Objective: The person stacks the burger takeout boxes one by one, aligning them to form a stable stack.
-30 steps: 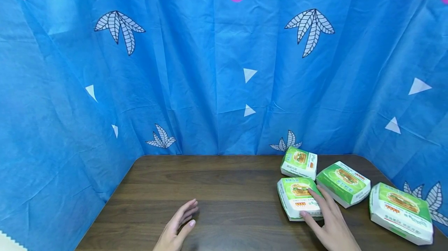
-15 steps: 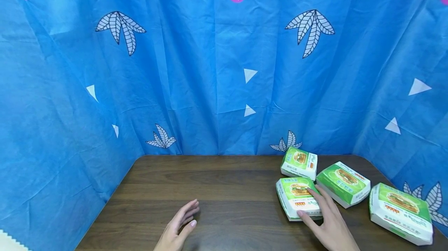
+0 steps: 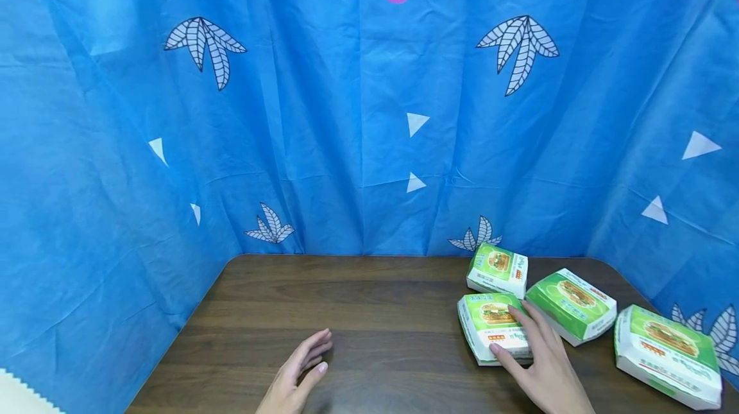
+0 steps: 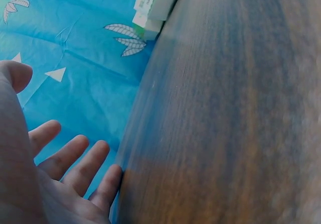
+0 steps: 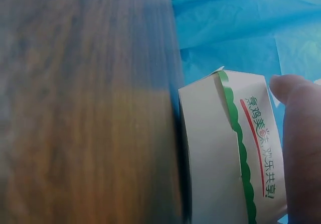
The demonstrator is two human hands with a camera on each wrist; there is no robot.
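Observation:
My right hand (image 3: 545, 369) lies over the near right part of a green and white burger box (image 3: 487, 321). Its thumb is at the top near the front edge, and the fingers spread across the right side of the top. From the right wrist camera, the thumb (image 5: 296, 98) shows beside the upper edge of this box's white wall (image 5: 213, 153); the other fingers are hidden. Over the table's near middle, my left hand (image 3: 294, 375) holds nothing, fingers relaxed and thumb apart. The left wrist view shows its fingers (image 4: 83, 171) loosely spread.
Behind the touched box stands a smaller burger box (image 3: 498, 269). Another box (image 3: 571, 305) lies close to its right, and a larger one (image 3: 666, 356) sits at the table's right edge. A blue curtain (image 3: 323, 112) hangs around the brown wooden table (image 3: 369, 311).
The touched box has shifted very slightly left, and my right thumb has slid left across its top. My left hand stays nearly still. The head view has turned a little left.

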